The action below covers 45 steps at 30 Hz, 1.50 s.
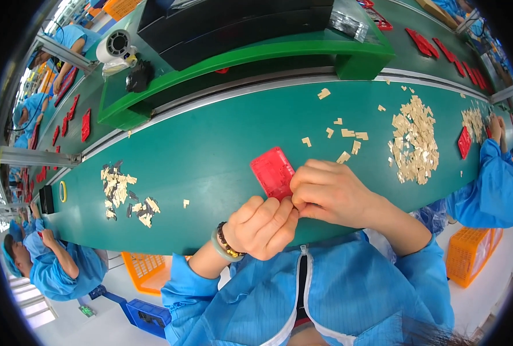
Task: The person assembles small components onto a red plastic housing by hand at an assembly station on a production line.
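Just in front of my body, a red plastic shell point(272, 173) with a raised rim sits on the green work surface or just above it; I cannot tell which. My left hand point(264, 228), wearing two bracelets, is closed, its fingertips pinched at the shell's lower edge. From the right, my right hand point(332, 195) is closed too, its bent fingers beside the shell's right edge. The fingertips of both hands meet below the shell, and whatever they pinch is too small or hidden to name. Several small cream-coloured L-shaped pieces point(347, 133) lie beyond my right hand.
A big pile of cream pieces point(415, 141) lies to the right, a mixed cream and dark pile point(118, 187) to the left. Behind runs a green raised shelf point(245, 56) bearing black boxes point(233, 26) and a small white fan point(117, 46). Co-workers sit at both sides.
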{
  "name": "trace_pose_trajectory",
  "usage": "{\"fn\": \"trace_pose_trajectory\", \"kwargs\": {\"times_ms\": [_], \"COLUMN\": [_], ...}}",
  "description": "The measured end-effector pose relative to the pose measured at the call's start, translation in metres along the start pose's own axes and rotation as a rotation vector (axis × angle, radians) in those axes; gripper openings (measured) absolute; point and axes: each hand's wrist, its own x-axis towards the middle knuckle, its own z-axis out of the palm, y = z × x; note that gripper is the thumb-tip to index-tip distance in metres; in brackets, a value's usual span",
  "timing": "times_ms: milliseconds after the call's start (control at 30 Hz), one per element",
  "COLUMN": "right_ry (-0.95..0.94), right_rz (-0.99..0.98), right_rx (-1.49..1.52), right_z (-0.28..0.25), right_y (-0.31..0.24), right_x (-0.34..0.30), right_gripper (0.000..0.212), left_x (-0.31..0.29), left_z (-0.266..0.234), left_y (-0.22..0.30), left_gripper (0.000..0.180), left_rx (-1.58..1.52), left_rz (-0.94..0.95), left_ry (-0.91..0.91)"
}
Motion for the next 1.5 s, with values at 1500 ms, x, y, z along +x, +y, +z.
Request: {"fn": "trace_pose_trajectory", "kwargs": {"times_ms": [1500], "right_ry": [0.137], "right_rz": [0.849], "right_rx": [0.455], "right_z": [0.062], "right_y": [0.065], "right_x": [0.036], "right_gripper": [0.010], "left_x": [-0.044], "left_z": [0.019], "left_y": [-0.002], "left_gripper": [0.030], "left_rx": [-0.127], "left_rz": [-0.536], "left_ry": [-0.416]}}
